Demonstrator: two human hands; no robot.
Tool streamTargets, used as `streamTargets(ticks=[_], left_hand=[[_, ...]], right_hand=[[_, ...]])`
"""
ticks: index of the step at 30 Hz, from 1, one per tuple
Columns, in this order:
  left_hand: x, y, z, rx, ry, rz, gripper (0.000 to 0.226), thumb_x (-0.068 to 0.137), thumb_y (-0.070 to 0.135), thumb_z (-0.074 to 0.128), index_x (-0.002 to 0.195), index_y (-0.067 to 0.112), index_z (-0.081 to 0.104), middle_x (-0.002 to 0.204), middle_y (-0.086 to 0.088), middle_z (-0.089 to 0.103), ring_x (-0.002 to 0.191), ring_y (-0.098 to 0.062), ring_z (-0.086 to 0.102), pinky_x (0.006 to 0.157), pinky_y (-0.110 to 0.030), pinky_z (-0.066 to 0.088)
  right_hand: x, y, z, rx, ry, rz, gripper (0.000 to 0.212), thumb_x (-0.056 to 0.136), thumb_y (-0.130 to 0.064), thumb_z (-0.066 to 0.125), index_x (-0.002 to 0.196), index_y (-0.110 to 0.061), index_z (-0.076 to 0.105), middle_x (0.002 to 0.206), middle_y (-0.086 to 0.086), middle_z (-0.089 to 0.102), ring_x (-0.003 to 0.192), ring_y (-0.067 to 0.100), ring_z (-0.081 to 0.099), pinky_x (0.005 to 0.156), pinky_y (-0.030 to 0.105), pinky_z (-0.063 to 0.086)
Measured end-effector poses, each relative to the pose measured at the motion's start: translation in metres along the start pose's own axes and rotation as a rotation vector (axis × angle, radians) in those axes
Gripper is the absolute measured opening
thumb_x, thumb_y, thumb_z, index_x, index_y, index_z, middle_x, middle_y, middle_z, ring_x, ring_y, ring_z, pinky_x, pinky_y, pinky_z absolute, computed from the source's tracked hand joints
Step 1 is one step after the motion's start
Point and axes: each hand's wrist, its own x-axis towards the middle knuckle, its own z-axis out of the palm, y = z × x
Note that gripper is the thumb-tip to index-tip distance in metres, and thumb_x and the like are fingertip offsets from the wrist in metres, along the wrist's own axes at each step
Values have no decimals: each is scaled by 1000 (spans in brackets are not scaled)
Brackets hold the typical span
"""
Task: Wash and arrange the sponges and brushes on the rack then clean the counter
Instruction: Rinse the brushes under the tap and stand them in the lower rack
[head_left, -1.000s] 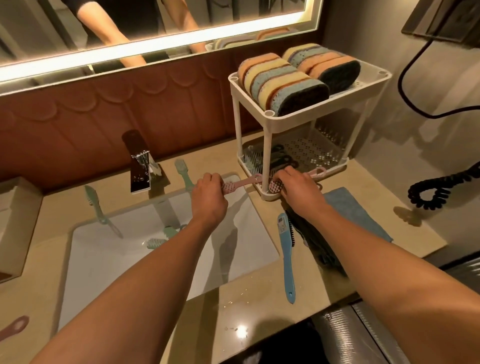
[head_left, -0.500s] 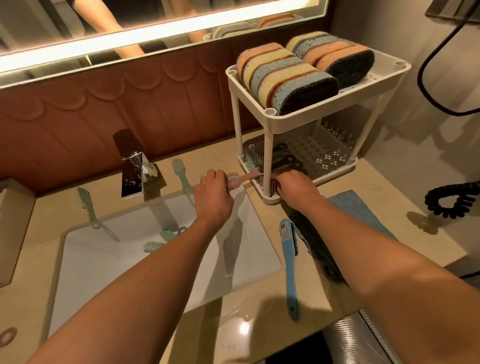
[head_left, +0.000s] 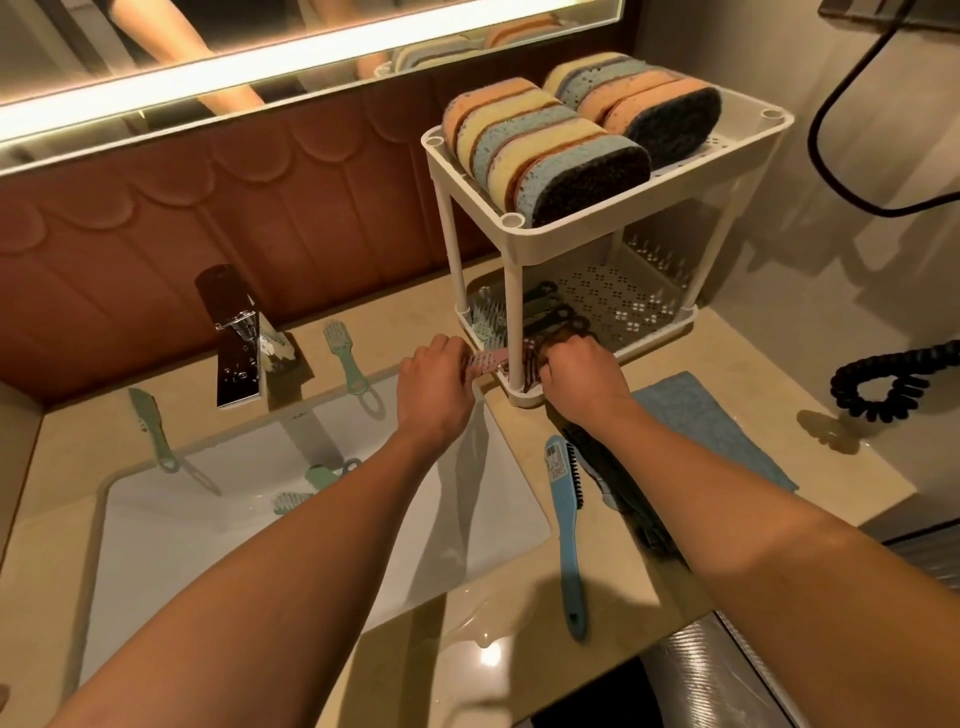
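Bathroom: lit mirror (head_left: 311, 47), sink (head_left: 311, 519), faucet (head_left: 236, 338), vanity counter (head_left: 675, 571).

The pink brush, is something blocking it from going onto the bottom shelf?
Yes. The rack's white front post stands right where the pink brush enters, between the left hand and right hand. Dark brushes already lie there too.

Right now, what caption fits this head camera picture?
Both hands place a pink brush on the rack's lower shelf, sponges above.

Two hands (head_left: 435, 387); eight sponges (head_left: 545, 150) on one rack (head_left: 571, 228); four green brushes (head_left: 343, 348); one blue brush (head_left: 563, 499); one cloth (head_left: 701, 421).
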Motion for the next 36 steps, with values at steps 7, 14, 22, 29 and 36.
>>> streamTargets(ticks=[7, 14, 22, 29, 36], left_hand=[[10, 20, 1, -154, -96, 52, 17, 96, 36, 65, 104, 21, 66, 105, 2, 63, 92, -16, 52, 84, -35, 45], [17, 27, -1, -397, -225, 0, 21, 97, 29, 65, 110, 14, 71, 110, -5, 60, 96, -19, 55, 81, -28, 47], [7, 24, 0, -360, -233, 56, 23, 104, 18, 51, 119, 11, 67, 119, -6, 60, 106, -19, 56, 92, -28, 48], [-3, 21, 4, -163, -323, 130, 31, 101, 21, 50, 131, 16, 60, 140, -3, 46, 123, -24, 48, 107, -43, 42], [-19, 14, 0, -30, -392, 130, 53, 103, 30, 45, 154, 29, 33, 166, 2, 23, 148, -26, 28, 116, -51, 26]], right_hand=[[8, 1, -22, 134, -23, -2, 24, 97, -25, 51, 111, -14, 67, 99, 8, 69, 95, 27, 64, 83, 42, 56], [10, -4, -14, 188, -276, -75, 27, 102, -29, 53, 123, -16, 63, 110, 7, 68, 103, 26, 64, 92, 45, 55], [18, 9, -18, -87, -235, -83, 34, 99, -19, 54, 133, -18, 53, 123, 12, 65, 113, 32, 61, 93, 42, 52], [13, 6, -25, 18, -329, -11, 27, 96, -22, 54, 119, -16, 64, 117, 9, 66, 107, 29, 62, 94, 43, 54], [-1, 4, -21, 34, -304, -17, 39, 98, -19, 50, 137, -18, 56, 132, 10, 55, 122, 29, 54, 103, 44, 49]])
